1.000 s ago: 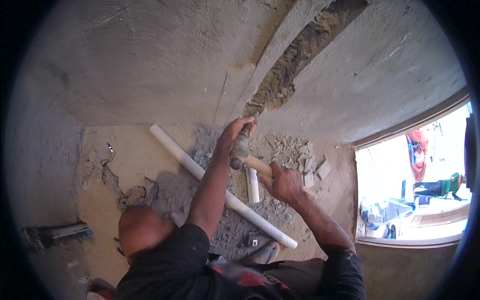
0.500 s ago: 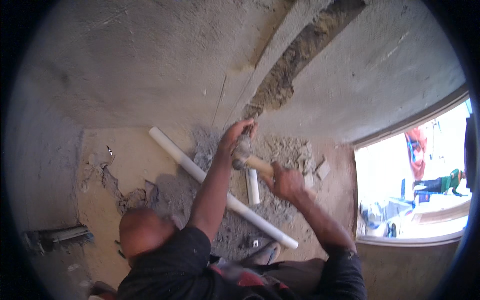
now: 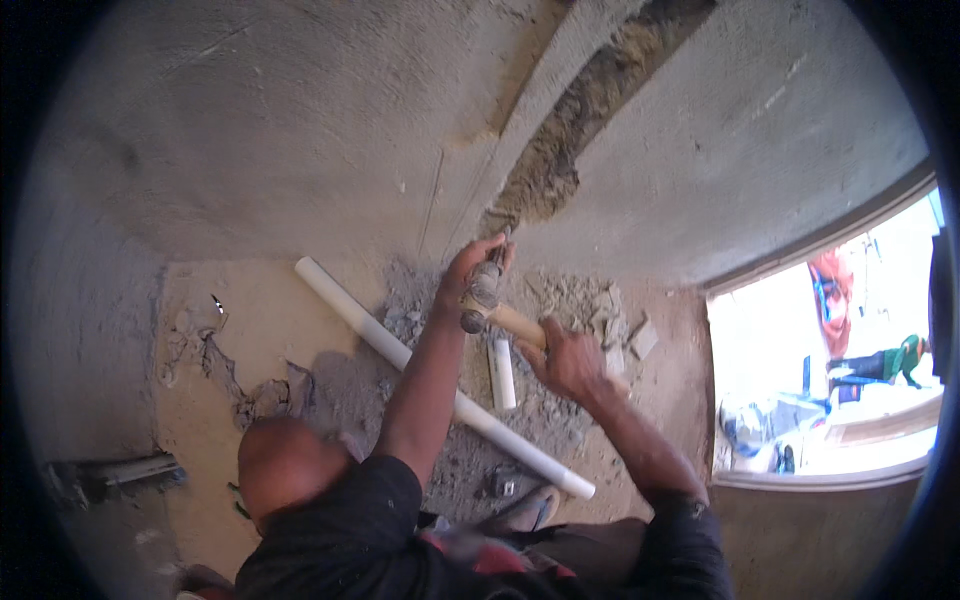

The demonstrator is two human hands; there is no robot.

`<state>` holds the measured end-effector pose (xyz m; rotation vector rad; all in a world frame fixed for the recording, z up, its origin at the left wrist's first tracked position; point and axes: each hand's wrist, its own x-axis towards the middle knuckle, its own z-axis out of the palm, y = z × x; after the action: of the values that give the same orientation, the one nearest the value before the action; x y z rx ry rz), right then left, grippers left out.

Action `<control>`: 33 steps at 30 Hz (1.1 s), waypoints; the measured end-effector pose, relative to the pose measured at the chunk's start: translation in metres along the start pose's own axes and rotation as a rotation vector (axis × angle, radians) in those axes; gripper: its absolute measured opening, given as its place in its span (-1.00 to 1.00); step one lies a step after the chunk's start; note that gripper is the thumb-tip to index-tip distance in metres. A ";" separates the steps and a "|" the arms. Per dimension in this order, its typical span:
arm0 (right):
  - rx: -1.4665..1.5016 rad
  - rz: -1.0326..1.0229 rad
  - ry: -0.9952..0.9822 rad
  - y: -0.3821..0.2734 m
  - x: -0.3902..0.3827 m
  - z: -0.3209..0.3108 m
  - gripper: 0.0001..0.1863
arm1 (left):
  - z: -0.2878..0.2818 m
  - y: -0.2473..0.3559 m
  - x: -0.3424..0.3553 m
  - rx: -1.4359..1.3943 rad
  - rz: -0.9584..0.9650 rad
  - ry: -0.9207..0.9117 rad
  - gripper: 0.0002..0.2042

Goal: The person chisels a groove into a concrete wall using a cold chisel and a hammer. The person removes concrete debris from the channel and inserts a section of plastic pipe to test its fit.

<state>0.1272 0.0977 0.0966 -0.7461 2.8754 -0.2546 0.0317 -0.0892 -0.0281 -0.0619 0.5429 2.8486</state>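
Hammer (image 3: 500,314) sits in the right hand (image 3: 570,365), which is closed on it. Just beyond, the left hand (image 3: 466,268) curls around a thin tool (image 3: 506,237), mostly hidden, near the wall groove (image 3: 565,130), whose top is cut off.

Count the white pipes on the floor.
2: a long pipe crossing under the left forearm, and a short pipe under the hammer. Rubble may hide more.

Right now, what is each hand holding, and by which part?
The right hand holds a hammer by its wooden handle. The left hand grips what looks like a chisel; too much is hidden to tell exactly where.
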 end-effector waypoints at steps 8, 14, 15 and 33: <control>0.370 -0.679 0.254 -0.048 -0.034 -0.040 -0.59 | -0.006 -0.009 0.031 -0.170 -0.075 0.343 -0.78; -0.034 -0.021 -0.038 0.008 -0.005 0.003 -0.53 | -0.008 0.003 0.009 -0.075 -0.113 0.050 -0.78; -0.068 0.114 -0.113 0.005 0.001 -0.002 -0.53 | -0.009 0.000 0.017 -0.113 -0.120 0.084 -0.79; 0.238 -0.174 0.056 -0.011 -0.020 -0.027 -0.55 | -0.031 -0.002 0.032 -0.168 -0.174 0.107 -0.82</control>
<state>0.1448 0.1015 0.1273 -0.9543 2.7647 -0.6362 0.0011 -0.0919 -0.0605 -0.2780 0.3008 2.7242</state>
